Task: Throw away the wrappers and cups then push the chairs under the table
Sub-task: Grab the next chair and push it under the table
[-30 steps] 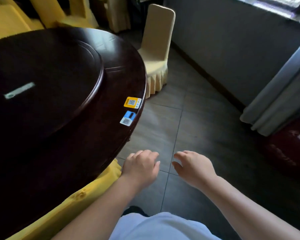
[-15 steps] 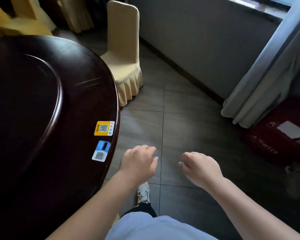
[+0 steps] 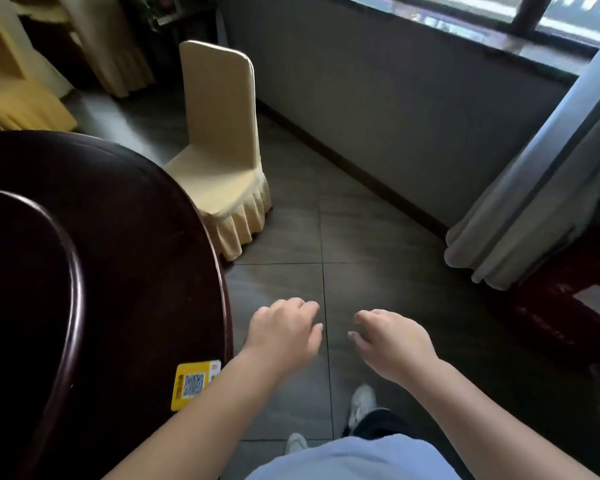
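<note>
No wrappers or cups are seen on the table (image 3: pixel 136 237); beside it, one chair (image 3: pixel 222 161) remains unpushed. Nothing is held in the loosely curled grip of the left hand (image 3: pixel 284 336) or right hand (image 3: pixel 395 344).

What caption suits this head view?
Empty hands held out, walking past the round table toward a cream chair.

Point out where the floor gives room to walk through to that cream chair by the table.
Bare tile runs ahead between the dark round table and the wall, straight to the cream chair. Both hands, left hand and right hand, hang over it. Tighter at right, where the curtain and a red object crowd the floor.
</note>
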